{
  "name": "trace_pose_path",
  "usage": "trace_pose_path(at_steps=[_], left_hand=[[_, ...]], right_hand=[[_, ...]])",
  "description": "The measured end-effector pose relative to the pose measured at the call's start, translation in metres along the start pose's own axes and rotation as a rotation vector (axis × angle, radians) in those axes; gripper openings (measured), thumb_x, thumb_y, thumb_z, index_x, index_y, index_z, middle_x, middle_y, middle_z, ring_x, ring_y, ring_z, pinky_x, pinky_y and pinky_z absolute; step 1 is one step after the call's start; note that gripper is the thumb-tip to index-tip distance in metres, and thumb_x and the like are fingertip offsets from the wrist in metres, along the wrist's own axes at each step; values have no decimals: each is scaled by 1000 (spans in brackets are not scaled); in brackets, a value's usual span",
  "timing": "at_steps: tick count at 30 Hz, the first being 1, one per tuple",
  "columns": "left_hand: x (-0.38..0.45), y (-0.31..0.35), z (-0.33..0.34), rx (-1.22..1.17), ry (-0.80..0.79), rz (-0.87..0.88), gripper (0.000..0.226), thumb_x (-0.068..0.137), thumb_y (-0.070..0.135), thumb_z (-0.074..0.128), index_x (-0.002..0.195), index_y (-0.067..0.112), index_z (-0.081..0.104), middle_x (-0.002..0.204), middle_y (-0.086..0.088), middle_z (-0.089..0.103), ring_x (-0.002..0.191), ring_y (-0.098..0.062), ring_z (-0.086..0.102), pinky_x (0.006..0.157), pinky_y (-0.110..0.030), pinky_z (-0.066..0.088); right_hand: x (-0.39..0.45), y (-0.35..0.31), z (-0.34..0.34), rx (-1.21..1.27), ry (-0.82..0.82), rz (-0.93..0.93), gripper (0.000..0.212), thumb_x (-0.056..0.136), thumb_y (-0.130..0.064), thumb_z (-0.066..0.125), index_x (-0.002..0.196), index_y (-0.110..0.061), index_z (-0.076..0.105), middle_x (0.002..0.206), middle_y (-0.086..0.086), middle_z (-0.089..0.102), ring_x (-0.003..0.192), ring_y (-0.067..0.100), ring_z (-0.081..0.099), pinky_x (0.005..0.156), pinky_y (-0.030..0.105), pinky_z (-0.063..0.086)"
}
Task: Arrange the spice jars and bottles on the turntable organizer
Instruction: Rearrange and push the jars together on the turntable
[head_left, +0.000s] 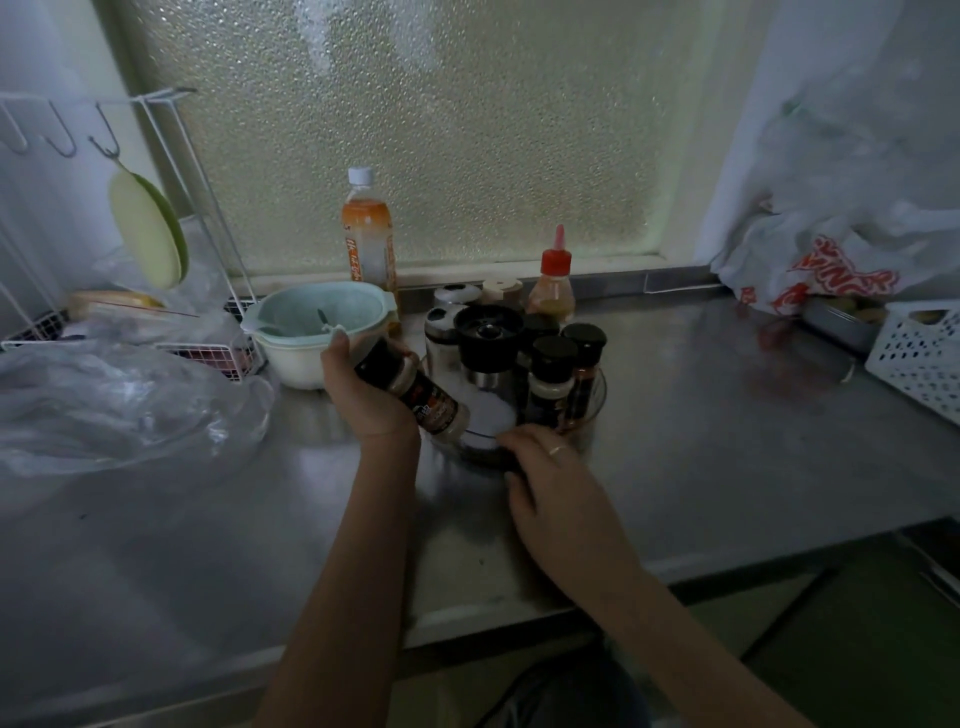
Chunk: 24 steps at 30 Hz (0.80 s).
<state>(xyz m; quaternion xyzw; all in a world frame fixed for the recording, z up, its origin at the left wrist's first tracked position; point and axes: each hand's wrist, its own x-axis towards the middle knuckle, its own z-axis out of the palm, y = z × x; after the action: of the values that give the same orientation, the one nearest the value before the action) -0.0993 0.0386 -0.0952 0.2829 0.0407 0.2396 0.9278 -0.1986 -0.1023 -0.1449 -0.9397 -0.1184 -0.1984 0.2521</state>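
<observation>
A frosted, pebbled window (415, 130) glows dimly behind the steel counter (727, 415).

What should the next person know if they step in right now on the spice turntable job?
Left hand: grips a black-capped spice jar, tilted, above the turntable's left edge.
Right hand: on the turntable's near rim.
Done: several dark-capped jars and a grinder stand on it.
Left: seat the held jar; the red-capped sauce bottle and orange bottle stand behind on the counter.
</observation>
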Motion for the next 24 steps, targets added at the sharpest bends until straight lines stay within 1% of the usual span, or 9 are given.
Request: trace_pose_path(at_steps=[3,5,7,9,11,15,18,22,24], left_hand=[[2,4,-7,15,48,15,34,94,29,41,111,3,54,81,-10,55,66,-19,56,58,-25,48],[1,5,-8,20,91,43,51,94,29,42,125,-11,48,96,-18,52,84,-30,52,71,-34,45],[-1,3,-8,34,115,94,47,91,28,45,113,-11,58,100,-21,48,94,-32,45,77,-42,43],[-6,2,-4,120,116,157,33,90,22,46,72,14,73,86,-17,58,90,-26,53,81,-44,47],[-14,0,0,195,77,223,42,84,17,47,49,24,68,58,9,65,67,-4,61,66,-19,51],[-28,-7,2,455,1,345,35,93,4,42,67,3,66,42,19,59,49,10,52,55,-4,38],[-38,-5,5,548,-96,440,26,86,7,38,68,7,57,51,7,49,47,10,47,53,-4,36],[-44,-7,8,498,-134,459,24,78,10,38,58,17,49,46,7,42,44,8,43,48,-7,31],[-45,-10,6,506,-134,490,29,82,17,41,54,21,41,49,7,36,44,5,37,47,-10,27]], right_hand=[[-14,1,-6,102,97,-30,34,92,-9,50,125,-17,58,131,2,58,115,9,51,101,15,35],[-12,18,-17,132,259,72,27,88,-2,53,111,-13,62,114,5,64,102,11,55,93,29,48],[-1,34,-27,67,246,165,27,86,2,54,111,-7,62,110,12,65,101,26,58,88,43,49],[10,39,-27,-2,133,149,27,86,4,53,110,-2,63,109,18,64,101,35,58,87,44,47],[13,36,-18,-42,84,91,21,85,5,53,102,1,65,104,22,63,98,37,56,82,43,46],[8,22,-2,-47,72,16,29,87,1,51,113,-4,63,114,17,61,106,32,53,89,38,43],[7,17,-4,-1,86,15,30,90,-3,49,117,-8,62,115,14,62,106,29,54,89,32,42],[37,2,-35,82,357,32,29,93,-12,48,121,-20,55,111,8,63,82,17,59,63,28,47],[67,-5,-49,5,390,4,39,93,-12,46,130,-22,46,123,8,60,100,26,59,72,37,52]])
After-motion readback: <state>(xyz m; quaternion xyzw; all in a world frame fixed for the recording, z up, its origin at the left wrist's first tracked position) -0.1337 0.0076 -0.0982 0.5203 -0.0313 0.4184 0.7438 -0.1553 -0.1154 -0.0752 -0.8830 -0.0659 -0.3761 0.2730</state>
